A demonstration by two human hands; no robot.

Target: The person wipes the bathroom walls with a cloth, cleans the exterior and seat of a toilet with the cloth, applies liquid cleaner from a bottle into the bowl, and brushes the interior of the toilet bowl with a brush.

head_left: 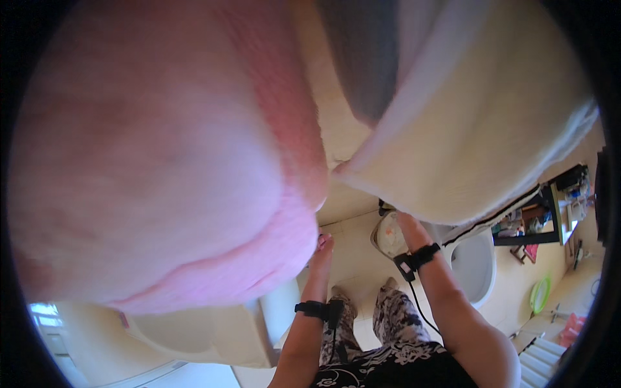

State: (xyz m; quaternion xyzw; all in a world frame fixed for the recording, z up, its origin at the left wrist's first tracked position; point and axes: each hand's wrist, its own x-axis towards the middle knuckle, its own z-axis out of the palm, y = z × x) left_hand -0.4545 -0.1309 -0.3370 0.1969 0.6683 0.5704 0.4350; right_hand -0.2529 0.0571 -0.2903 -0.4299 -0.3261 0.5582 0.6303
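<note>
Pink towel (194,161) looms up-left of the partly hidden left fingers (325,242), and cream cloth (472,129) covers the fingers of the right hand (407,224); how open either set is, or what it holds, I cannot tell.

I'm seeing one cloth (162,161) glowing pale pink, deepening to rose, and a second cloth (466,129) showing cream. The trousers (398,317) are mixing dark and white blotches, the black top (420,372) is carrying white flowers, and a round basin (535,296) is gleaming lime green.
</note>
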